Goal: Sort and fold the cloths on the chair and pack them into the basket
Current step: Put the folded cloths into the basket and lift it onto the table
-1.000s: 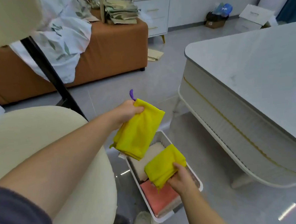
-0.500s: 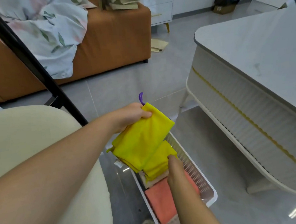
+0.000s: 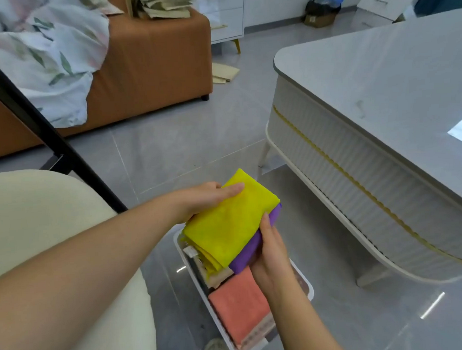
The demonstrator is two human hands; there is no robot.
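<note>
- The folded yellow cloth [image 3: 227, 226] is gripped at its far corner by the left hand [image 3: 207, 200], thumb on top, so the folds are kept shut.
- The purple cloth [image 3: 251, 245] beneath is pinched by the right hand [image 3: 270, 256], steadying the stack.
- The basket [image 3: 309, 289] is set just below both hands.

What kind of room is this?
Most likely a living room in a home: an orange sofa with a leaf-print sheet draped over it, a white table with a grey top, and a white chest of drawers against the wall.

L hand [image 3: 208, 200] grips cloths [image 3: 227, 229] (thumb atop); R hand [image 3: 270, 253] pinches.
</note>
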